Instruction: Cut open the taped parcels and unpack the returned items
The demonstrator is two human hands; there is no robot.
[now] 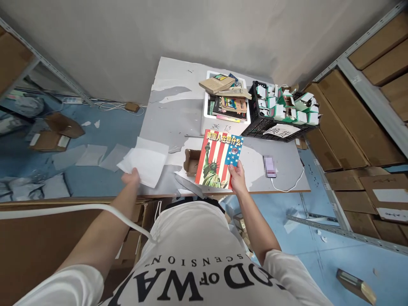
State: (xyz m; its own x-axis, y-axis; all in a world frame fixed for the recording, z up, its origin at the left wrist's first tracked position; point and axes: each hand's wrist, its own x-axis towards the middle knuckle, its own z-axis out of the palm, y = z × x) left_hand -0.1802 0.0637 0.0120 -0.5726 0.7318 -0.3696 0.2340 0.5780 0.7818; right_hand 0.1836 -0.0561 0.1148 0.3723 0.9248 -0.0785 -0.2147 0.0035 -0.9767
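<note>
My right hand (237, 175) grips the lower right edge of a book (214, 159), its thumb on the cover. That cover has red and white stripes, a blue starred patch and a green statue. Over the table's left edge, my left hand (131, 176) is closed on some white paper sheets (148, 159), fanned apart and partly above the tabletop. Partly hidden behind the book is a small open cardboard box (191, 160). Just beyond the book stands a white bin (227, 126) heaped with books (234, 103).
A black crate (255, 125) of green-and-white cartons stands right of the bin. A phone (270, 166) with a white cable lies near the table's right end. Shelves of cardboard boxes (344, 119) line the right side. Loose sheets (91, 155) and an opened carton (51, 141) lie on the left floor.
</note>
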